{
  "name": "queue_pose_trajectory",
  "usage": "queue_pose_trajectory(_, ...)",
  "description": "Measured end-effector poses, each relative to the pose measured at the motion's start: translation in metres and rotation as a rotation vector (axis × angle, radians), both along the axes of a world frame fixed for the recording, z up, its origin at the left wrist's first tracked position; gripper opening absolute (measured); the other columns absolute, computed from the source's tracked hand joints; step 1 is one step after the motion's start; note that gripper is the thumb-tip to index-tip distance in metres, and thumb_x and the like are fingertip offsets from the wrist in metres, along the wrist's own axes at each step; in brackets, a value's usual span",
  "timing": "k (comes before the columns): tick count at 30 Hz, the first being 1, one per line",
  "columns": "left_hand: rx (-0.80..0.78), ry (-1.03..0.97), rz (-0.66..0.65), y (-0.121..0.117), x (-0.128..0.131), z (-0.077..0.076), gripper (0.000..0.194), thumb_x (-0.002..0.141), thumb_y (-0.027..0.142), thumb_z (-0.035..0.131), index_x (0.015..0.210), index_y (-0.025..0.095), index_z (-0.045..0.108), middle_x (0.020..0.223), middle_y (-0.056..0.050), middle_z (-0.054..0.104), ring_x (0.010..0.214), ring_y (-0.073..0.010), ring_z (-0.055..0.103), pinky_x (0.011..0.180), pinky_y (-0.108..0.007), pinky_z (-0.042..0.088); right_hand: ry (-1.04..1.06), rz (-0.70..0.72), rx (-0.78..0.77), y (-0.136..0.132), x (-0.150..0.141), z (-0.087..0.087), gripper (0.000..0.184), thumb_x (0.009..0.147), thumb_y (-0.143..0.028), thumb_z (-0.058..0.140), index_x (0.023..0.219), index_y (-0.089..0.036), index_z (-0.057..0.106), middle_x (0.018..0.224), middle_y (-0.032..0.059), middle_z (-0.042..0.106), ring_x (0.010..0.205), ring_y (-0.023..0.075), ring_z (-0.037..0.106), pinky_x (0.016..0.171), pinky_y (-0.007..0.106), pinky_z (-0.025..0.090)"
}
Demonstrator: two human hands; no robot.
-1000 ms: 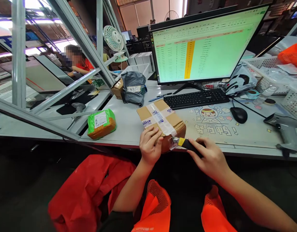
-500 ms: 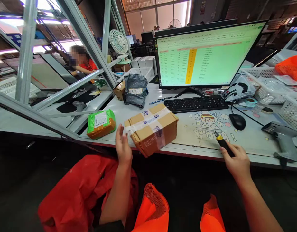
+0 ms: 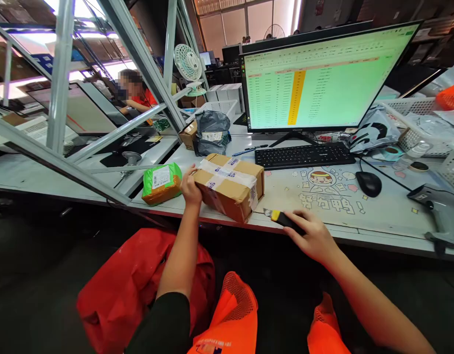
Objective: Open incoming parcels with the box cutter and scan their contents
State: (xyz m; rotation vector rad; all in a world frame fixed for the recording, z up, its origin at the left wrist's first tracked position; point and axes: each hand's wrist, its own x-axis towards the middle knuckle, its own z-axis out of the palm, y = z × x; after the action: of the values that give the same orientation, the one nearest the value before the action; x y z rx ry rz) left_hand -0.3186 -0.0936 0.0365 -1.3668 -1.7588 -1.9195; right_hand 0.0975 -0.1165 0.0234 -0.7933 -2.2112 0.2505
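A taped cardboard box rests near the front edge of the desk, turned at an angle, with white printed tape crossing its top. My left hand grips its left end, fingers curled against the side. In my right hand is a utility knife with a black and yellow handle. Its blade points left and sits just off the box's right front corner, apart from the cardboard. A green and brown taped parcel with a white label lies left of my left hand.
Behind the box are a grey plastic-wrapped parcel, pens and a keyboard under a monitor. A mouse and barcode scanner are at right. Metal frame bars slant across the left; a person sits beyond.
The box has been turned around on the desk. My left hand let go, then took its left end. My right hand swung away to the right with the knife and came back beside the box.
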Motion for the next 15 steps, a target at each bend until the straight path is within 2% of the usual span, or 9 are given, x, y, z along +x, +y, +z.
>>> queue_pose_trajectory(2,0.041,0.117,0.116,-0.010,0.022,0.001,0.054,0.101,0.056,0.034,0.111,0.014,0.066,0.131,-0.021,0.065,0.132,-0.0283,0.057,0.116,-0.048,0.041,-0.006,0.010,0.050,0.006,-0.024,0.007,0.038,0.102,-0.037,0.057,0.134,-0.021,0.067,0.109,0.0124,0.067,0.095,0.0244,0.068,0.082,0.037,0.060)
queue_pose_trajectory(3,0.062,0.220,0.101,-0.018,0.038,0.001,0.056,0.101,0.059,0.036,0.114,0.014,0.066,0.136,-0.022,0.063,0.137,-0.0293,0.054,0.118,-0.050,0.039,-0.010,0.011,0.074,0.010,-0.034,0.010,0.038,0.102,-0.037,0.056,0.134,-0.019,0.068,0.108,0.0128,0.067,0.094,0.0245,0.068,0.081,0.037,0.060)
queue_pose_trajectory(5,0.061,0.495,-0.074,-0.037,0.068,-0.002,0.057,0.098,0.065,0.043,0.116,0.016,0.066,0.135,-0.020,0.064,0.137,-0.0318,0.054,0.119,-0.055,0.036,-0.026,0.033,0.109,0.018,-0.050,0.013,0.039,0.102,-0.037,0.055,0.134,-0.018,0.067,0.108,0.0135,0.067,0.093,0.0247,0.068,0.080,0.037,0.059)
queue_pose_trajectory(7,0.056,0.640,-0.119,-0.052,0.090,-0.003,0.043,0.095,0.054,0.061,0.117,0.018,0.067,0.128,-0.016,0.070,0.135,-0.0320,0.057,0.120,-0.057,0.035,-0.039,0.077,0.139,0.026,-0.061,0.014,0.041,0.102,-0.038,0.055,0.136,-0.016,0.066,0.108,0.0142,0.067,0.093,0.0250,0.067,0.081,0.038,0.059)
queue_pose_trajectory(10,0.104,0.657,-0.058,-0.056,0.101,0.000,0.027,0.090,0.030,0.075,0.113,0.019,0.068,0.119,-0.013,0.075,0.128,-0.0292,0.063,0.114,-0.053,0.044,-0.043,0.112,0.190,0.036,-0.071,0.011,0.044,0.103,-0.039,0.053,0.138,-0.015,0.065,0.108,0.0154,0.067,0.094,0.0263,0.065,0.083,0.040,0.058)
queue_pose_trajectory(13,0.130,0.654,-0.042,-0.048,0.099,0.003,0.019,0.090,0.028,0.075,0.107,0.020,0.070,0.112,-0.011,0.077,0.120,-0.0275,0.068,0.108,-0.049,0.050,-0.042,0.116,0.197,0.054,-0.071,0.007,0.044,0.103,-0.040,0.053,0.138,-0.017,0.066,0.109,0.0155,0.067,0.096,0.0269,0.064,0.085,0.041,0.057)
queue_pose_trajectory(15,0.140,0.640,-0.025,-0.045,0.102,0.002,0.015,0.091,0.029,0.074,0.103,0.020,0.071,0.109,-0.010,0.078,0.116,-0.0272,0.070,0.108,-0.050,0.050,0.002,0.030,0.149,0.075,-0.060,0.003,0.043,0.102,-0.041,0.052,0.136,-0.019,0.068,0.110,0.0157,0.066,0.096,0.0274,0.064,0.087,0.042,0.056)
